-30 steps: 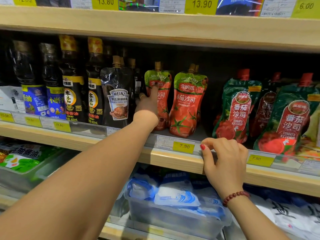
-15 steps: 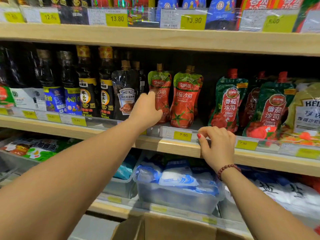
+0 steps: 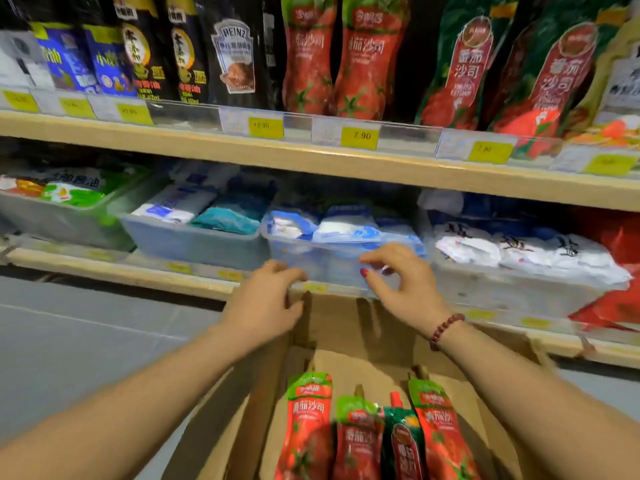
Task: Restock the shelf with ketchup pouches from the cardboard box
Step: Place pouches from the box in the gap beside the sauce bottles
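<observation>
Below both hands, back toward the wrists, four ketchup pouches (image 3: 308, 427) stand upright in the cardboard box (image 3: 242, 410). Their spouts point up and they are packed side by side, so each can be taken by its neck. Three are red with green tops; the one between them is darker green, seemingly another brand. Over the box's far wall hang the left hand (image 3: 266, 303) and the right hand (image 3: 401, 285), a little apart. The fingers of both are loosely curved and hold nothing, and the right thumb and forefinger are spread as if ready to pinch. From that, the step in hand looks like reaching down for a pouch.

Above the fingertips, well apart, the shelf (image 3: 311, 161) carries matching red pouches (image 3: 367, 57). They stand behind a yellow 7.90 tag (image 3: 359, 136), faces forward for shoppers. Just beyond the fingertips, clear bins (image 3: 194, 242) of blue and white packets sit on the lower level. A bead bracelet (image 3: 445, 329) circles the right wrist.
</observation>
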